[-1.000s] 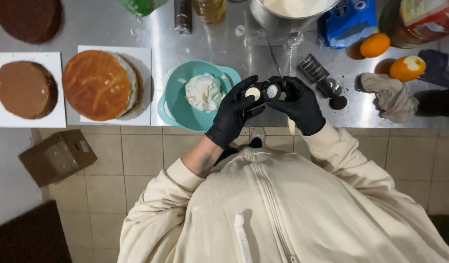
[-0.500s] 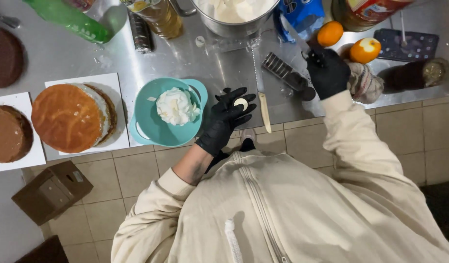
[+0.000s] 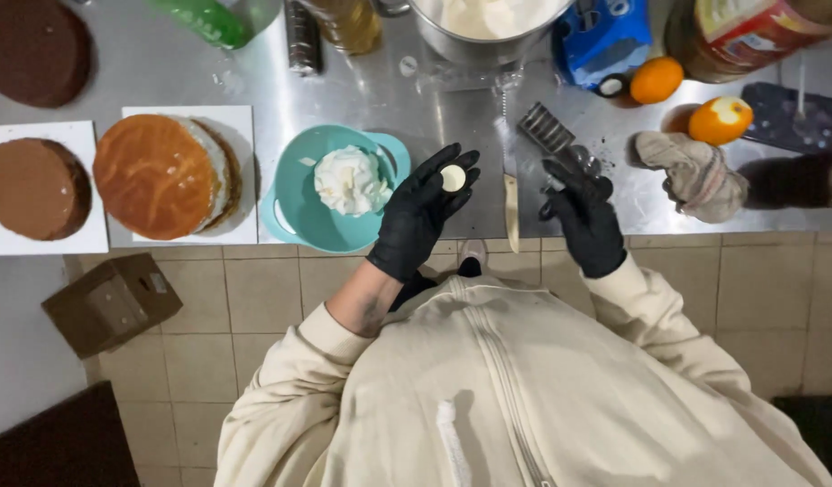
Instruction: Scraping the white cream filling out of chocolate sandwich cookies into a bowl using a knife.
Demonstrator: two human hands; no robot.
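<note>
Left hand [image 3: 422, 215] in a black glove, fingers half spread, balancing a small round white disc [image 3: 453, 178] on the fingertips, just right of the teal plastic bowl of white cream [image 3: 294, 203]. Right hand [image 3: 585, 221], also gloved, loosely curled near the steel counter's [image 3: 389, 108] front edge, holding nothing visible. Risk: disc resting unpinched, likely to slide off with any tilt and drop to the tiled floor [image 3: 208, 298]. Pale-handled knife [image 3: 511, 212] overhanging the near edge, easily knocked off by either wrist.
</note>
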